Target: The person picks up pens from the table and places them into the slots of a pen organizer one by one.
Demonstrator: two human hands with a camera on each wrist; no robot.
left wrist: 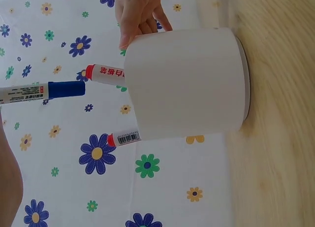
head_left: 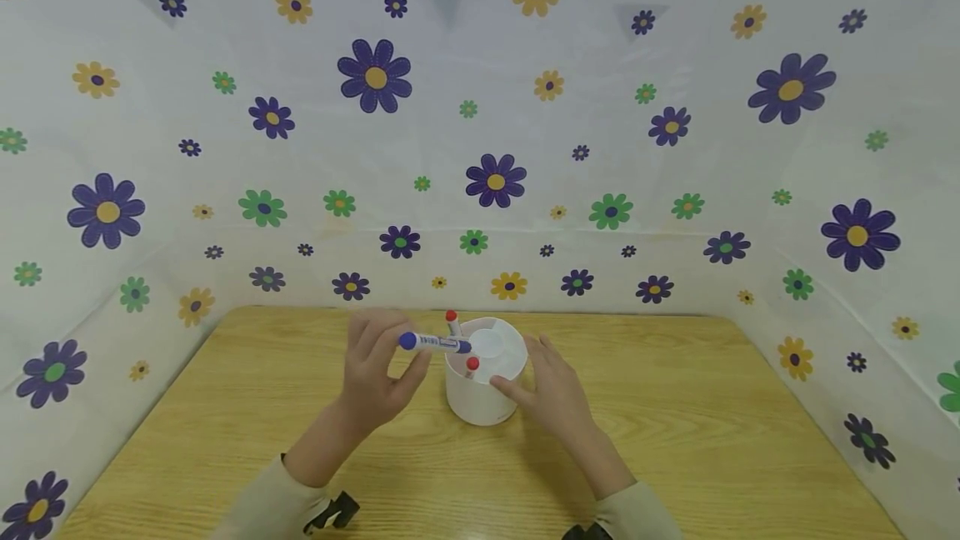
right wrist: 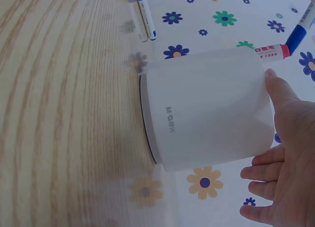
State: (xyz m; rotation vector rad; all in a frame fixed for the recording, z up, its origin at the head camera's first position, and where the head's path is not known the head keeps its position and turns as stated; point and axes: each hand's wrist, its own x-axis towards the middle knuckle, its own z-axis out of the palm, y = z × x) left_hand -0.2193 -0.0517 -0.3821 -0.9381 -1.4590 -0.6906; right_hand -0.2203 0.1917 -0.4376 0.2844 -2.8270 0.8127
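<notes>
A white pen holder [head_left: 480, 398] stands upright on the wooden table, with two red-capped markers [head_left: 472, 365] poking above its rim. My left hand [head_left: 375, 365] pinches a blue whiteboard marker [head_left: 438, 343], which lies nearly level over the holder's left side, its tip end over the opening. In the left wrist view its blue cap [left wrist: 67, 89] points toward the holder, apart from the red markers. My right hand [right wrist: 295, 138] rests against the holder's right side, thumb at the rim and fingers fairly straight. The holder's wall hides the lower parts of the red markers.
Another blue marker [right wrist: 146, 17] shows beyond the holder in the right wrist view. White cloth with a flower print [head_left: 495, 123] rises behind the wooden table [head_left: 645, 440] and along both sides.
</notes>
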